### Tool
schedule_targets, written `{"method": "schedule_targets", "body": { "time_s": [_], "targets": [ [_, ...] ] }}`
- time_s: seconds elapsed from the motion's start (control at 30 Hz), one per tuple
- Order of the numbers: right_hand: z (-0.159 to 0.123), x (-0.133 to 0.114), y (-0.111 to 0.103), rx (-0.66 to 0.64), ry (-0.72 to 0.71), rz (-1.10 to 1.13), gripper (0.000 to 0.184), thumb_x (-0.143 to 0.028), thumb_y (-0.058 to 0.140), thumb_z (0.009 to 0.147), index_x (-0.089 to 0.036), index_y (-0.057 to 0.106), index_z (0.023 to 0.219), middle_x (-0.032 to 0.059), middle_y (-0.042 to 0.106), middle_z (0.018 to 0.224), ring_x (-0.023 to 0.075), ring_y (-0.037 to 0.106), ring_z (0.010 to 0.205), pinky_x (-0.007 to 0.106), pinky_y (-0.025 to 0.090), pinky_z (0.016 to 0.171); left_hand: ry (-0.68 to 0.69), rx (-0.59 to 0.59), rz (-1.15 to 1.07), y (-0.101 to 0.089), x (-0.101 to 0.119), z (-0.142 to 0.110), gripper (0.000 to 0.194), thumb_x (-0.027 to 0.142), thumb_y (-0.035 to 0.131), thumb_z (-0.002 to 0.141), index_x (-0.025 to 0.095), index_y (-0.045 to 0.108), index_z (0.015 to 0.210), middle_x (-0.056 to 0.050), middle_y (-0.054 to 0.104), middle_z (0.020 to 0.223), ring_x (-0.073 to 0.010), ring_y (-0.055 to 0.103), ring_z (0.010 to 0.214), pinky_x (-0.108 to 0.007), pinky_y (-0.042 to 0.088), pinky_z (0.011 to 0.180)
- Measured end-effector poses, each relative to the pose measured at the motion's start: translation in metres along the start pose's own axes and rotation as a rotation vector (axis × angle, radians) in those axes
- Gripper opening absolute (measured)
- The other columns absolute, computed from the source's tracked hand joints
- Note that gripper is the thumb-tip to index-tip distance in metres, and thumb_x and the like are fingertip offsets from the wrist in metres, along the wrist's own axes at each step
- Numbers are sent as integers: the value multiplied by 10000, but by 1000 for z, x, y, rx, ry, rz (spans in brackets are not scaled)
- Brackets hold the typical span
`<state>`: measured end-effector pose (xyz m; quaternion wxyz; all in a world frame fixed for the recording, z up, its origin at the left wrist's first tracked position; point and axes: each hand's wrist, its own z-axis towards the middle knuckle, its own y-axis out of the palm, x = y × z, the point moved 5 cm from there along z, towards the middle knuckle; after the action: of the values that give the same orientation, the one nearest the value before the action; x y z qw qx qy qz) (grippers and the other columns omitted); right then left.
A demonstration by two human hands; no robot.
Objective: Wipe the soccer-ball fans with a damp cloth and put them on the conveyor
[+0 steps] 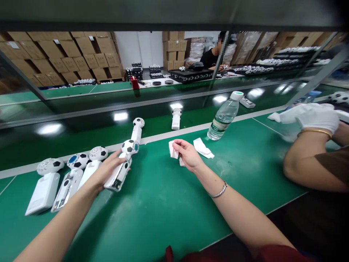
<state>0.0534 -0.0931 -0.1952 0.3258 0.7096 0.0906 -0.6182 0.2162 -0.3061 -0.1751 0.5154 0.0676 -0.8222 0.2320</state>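
Note:
My left hand [109, 169] is wrapped round a handheld fan [121, 169] with a soccer-ball head and an open, see-through body, held just above the green mat [169, 203]. Left of it lie three more soccer-ball fans [68, 182] side by side. My right hand [188, 154] pinches a small white folded cloth [172, 149] near the mat's middle. Another white scrap [203, 148] lies just right of that hand.
Two finished fans [137, 131] [176, 118] rest on the dark conveyor belt [81, 138] behind the mat. A clear water bottle [225, 115] stands at the mat's edge. A co-worker's arm and white-gloved hand [316, 116] occupy the right. Cardboard boxes are stacked behind.

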Motion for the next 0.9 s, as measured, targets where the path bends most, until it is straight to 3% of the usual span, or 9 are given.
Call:
{"method": "schedule_targets", "body": {
  "time_s": [0.1,0.17,0.27,0.43,0.63,0.9],
  "targets": [
    [-2,-3,3,-16,-87,-180,288,-355,645,684,-124,583,845,18,578,735,75,511,645,193,408,604,-96,-320,-620,45,-7,-21,547,295,459,782,110,310,1274,-171,459,1180,-195,572,797,-295,499,618],
    [-5,-3,8,-48,-130,-289,267,-347,627,702,-121,589,839,29,593,756,85,525,660,202,417,613,-115,-419,-732,69,-12,-29,526,286,524,760,99,364,1224,-177,431,1208,-182,564,790,-263,499,578],
    [-10,-3,14,-73,-198,-447,241,-344,592,737,-125,605,838,41,603,795,89,525,658,209,422,599,-107,-438,-670,88,-18,-32,579,180,614,692,151,366,1215,-151,413,1228,-164,560,786,-259,513,576],
    [-19,-10,23,-49,-366,-669,158,-282,549,783,-157,634,831,35,590,842,94,529,742,215,437,661,-127,-482,-611,93,-20,-31,554,151,590,705,160,368,1213,-144,414,1207,-196,563,827,-272,521,559],
    [-30,-8,46,-274,-563,-836,158,-241,516,817,-163,633,889,36,564,847,100,512,817,226,424,750,-116,-535,-588,94,-20,-33,647,136,578,723,252,285,1288,-106,430,1144,-242,553,906,-302,527,602],
    [-30,-8,51,-234,-553,-1038,126,-252,520,826,-205,634,851,8,585,839,117,512,839,285,337,766,-120,-546,-589,95,-20,-33,631,131,557,738,271,284,1289,-97,421,1146,-247,545,929,-305,529,619]
  ]
}}
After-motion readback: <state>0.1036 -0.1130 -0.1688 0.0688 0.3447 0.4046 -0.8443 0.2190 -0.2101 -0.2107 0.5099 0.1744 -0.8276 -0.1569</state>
